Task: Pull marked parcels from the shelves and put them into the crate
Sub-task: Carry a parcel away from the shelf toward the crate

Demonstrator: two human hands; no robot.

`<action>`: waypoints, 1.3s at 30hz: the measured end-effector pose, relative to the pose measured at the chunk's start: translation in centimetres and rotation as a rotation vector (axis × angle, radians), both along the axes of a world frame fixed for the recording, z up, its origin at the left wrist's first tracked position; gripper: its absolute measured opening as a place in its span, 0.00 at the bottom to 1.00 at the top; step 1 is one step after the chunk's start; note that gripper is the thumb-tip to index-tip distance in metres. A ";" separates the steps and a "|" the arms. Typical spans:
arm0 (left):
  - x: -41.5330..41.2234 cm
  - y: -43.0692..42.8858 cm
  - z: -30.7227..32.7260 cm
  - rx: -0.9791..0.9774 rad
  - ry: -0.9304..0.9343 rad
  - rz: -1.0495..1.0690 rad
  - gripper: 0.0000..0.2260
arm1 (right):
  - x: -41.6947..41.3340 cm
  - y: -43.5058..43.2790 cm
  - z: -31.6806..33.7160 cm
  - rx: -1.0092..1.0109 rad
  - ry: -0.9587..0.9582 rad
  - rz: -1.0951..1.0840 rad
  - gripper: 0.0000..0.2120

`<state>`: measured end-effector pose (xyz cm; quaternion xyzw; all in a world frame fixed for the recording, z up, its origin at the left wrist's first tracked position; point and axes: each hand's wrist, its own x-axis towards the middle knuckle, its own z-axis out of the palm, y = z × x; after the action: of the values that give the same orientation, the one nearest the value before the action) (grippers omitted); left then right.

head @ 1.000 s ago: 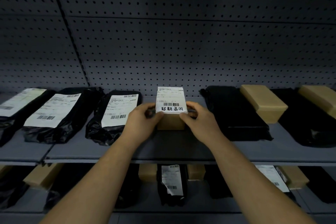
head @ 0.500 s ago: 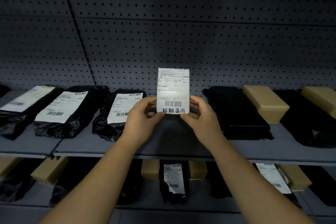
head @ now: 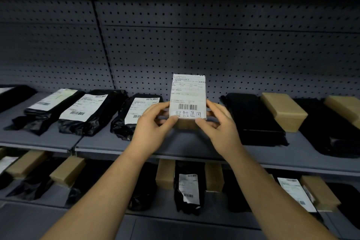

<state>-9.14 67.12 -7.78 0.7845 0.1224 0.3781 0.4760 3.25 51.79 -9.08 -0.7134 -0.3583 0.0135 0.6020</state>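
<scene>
So, parcel point(head: 187, 97): a small tan box with a white label, held upright with the label facing the camera; handwritten characters sit under the barcode, so it reads as a marked one.
Place: in the air above the front of the upper shelf point(head: 194, 148), over the gap between two black bags, touching neither.
Left hand point(head: 152, 128): grasps the parcel's lower left corner, thumb on the front, fingers curled behind.
Right hand point(head: 222, 128): grasps the lower right corner the same way, thumb on the front edge, fingers round the side.
Hands and parcel: the box stands between the two hands, most of it rising above them; both hold only its lower end.
Done: this parcel seems picked and checked, clear of the shelf.
Left: it has yet to go into the crate, which is not in view.
Others: labelled bags point(head: 85, 113) lie left of the hands, plain tan boxes point(head: 283, 111) and unlabelled bags to the right, more of each on the lower shelf point(head: 194, 220); their labels are too blurred to tell whether any are marked.
</scene>
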 end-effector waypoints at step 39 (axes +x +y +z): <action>-4.0 8.5 -0.8 0.066 -0.027 -0.410 0.17 | -9.8 3.1 1.7 0.205 0.512 -0.113 0.33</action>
<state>-13.12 75.64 -8.57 0.8031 -0.0586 0.2877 0.5185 -6.54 54.88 -7.41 -0.6409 -0.1537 0.1235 0.7419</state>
